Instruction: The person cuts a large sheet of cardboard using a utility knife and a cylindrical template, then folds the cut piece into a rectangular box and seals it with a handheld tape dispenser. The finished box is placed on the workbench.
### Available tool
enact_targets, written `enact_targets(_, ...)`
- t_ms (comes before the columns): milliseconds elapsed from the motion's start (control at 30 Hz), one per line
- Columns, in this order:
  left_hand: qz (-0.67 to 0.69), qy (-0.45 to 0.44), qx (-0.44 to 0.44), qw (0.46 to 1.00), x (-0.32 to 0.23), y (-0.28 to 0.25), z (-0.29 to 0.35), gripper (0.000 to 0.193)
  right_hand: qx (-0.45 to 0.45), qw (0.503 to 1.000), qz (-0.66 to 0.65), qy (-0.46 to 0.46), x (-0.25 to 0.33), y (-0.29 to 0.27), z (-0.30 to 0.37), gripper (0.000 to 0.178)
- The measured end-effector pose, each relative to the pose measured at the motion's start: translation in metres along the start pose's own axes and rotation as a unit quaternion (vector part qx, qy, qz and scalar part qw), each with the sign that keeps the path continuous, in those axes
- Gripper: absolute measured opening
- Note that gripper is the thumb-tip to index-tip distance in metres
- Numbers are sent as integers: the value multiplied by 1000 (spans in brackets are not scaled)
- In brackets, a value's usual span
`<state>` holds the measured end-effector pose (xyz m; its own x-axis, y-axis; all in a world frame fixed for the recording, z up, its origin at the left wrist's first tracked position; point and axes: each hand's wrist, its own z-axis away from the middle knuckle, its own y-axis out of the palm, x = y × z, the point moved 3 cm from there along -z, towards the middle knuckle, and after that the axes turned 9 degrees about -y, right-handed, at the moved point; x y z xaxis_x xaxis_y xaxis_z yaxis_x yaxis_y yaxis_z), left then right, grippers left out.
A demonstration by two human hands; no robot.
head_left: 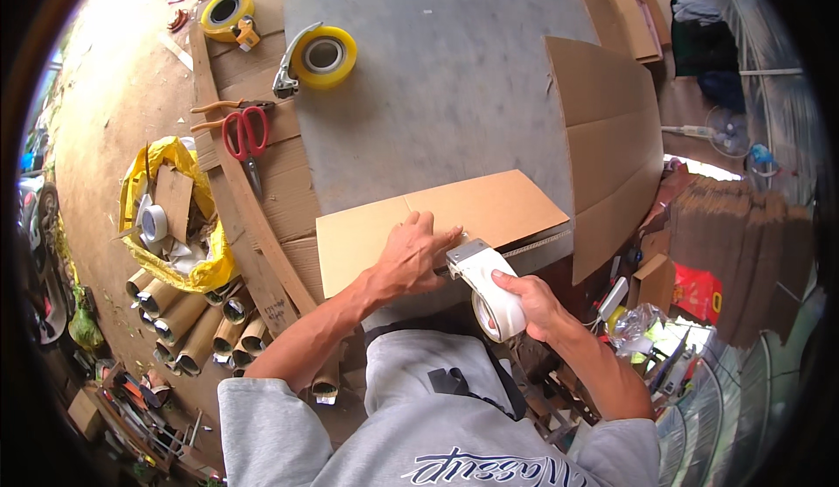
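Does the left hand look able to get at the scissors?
Probably yes: the left hand would have to leave the cardboard, but nothing visible covers the scissors or blocks the way.

Two hands, a left (416,249) near the centre and a right (530,303) at four o'clock. One white tape roll (500,299) between four and five; one cardboard piece (472,203) at the centre. Two yellow tape rolls (343,59) toward eleven; one pair of scissors (246,135) and one pair of pliers (218,105) at ten. One yellow bag (214,270) at nine; at least eight cardboard tubes (181,316) around eight.
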<state>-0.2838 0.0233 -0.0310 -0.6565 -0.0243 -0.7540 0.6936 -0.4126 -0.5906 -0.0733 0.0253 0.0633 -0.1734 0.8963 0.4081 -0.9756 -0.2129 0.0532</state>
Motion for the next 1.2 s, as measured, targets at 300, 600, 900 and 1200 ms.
enact_targets(300, -4, 7, 34, 999, -2, 2, -5, 80, -5, 1000, -8, 3, 0, 2, 7, 47)
enact_targets(600, -37, 71, 78, 994, -1, 14, -5, 90, -26, 999, -22, -28, -20, 2, 20, 46)
enact_targets(900, -89, 15, 101, 991, -13, 23, -1, 88, -11, 998, -8, -59, -31, -2, 18, 49)
enact_targets(1200, -90, 23, 117, 989, -14, 29, -1, 84, -11, 997, -35, -67, -38, -5, 28, 51)
